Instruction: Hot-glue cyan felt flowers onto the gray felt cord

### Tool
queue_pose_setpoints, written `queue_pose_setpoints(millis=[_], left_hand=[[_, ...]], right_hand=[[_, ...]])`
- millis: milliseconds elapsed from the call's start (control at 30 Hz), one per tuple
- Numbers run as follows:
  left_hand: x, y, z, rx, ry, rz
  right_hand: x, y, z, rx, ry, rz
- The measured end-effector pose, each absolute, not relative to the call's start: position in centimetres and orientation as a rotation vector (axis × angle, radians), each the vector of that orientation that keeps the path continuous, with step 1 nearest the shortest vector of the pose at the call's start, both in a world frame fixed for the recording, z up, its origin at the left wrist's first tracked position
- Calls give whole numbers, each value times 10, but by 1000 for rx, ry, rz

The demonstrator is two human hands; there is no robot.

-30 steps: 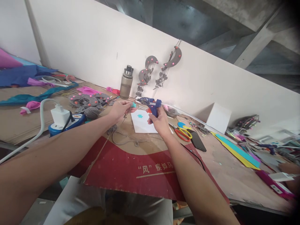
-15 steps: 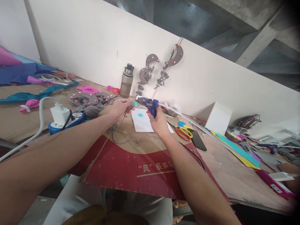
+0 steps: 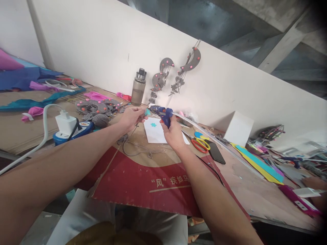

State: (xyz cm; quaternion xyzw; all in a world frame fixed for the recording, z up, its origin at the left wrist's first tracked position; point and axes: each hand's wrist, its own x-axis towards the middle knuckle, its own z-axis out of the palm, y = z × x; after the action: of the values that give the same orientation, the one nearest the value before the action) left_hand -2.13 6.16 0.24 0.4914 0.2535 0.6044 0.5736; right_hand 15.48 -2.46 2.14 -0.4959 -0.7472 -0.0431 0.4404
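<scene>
Between the fingertips of my left hand (image 3: 133,117) is a small turquoise flower cutout (image 3: 147,112); a grey cord hangs below that hand. My right hand (image 3: 174,133) grips a blue hot glue gun (image 3: 166,115), its nozzle pointing left at the cutout. I cannot tell whether nozzle and cutout touch. A long clear glue stick (image 3: 204,131) runs out of the gun's back to the right. Under the hands, a second turquoise flower (image 3: 153,125) lies on a white sheet (image 3: 156,135). Loose grey cord (image 3: 135,149) trails over the cardboard in front.
Scissors (image 3: 200,145) and a black phone (image 3: 215,152) lie right of my right hand. A water bottle (image 3: 138,89) stands by the wall. Left are a blue power strip with a white plug (image 3: 65,124) and grey felt pieces (image 3: 95,107). Another person's hand (image 3: 315,183) shows far right.
The turquoise flower in my left hand has turned slightly near the nozzle. Both hands keep nearly the same place and hold.
</scene>
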Motion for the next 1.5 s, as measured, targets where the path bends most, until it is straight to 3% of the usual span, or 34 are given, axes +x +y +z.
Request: queue_pose_setpoints(millis=[1500], left_hand=[[-22, 59, 5, 1133, 669, 1413]], right_hand=[[150, -28, 22, -1271, -1855, -127]])
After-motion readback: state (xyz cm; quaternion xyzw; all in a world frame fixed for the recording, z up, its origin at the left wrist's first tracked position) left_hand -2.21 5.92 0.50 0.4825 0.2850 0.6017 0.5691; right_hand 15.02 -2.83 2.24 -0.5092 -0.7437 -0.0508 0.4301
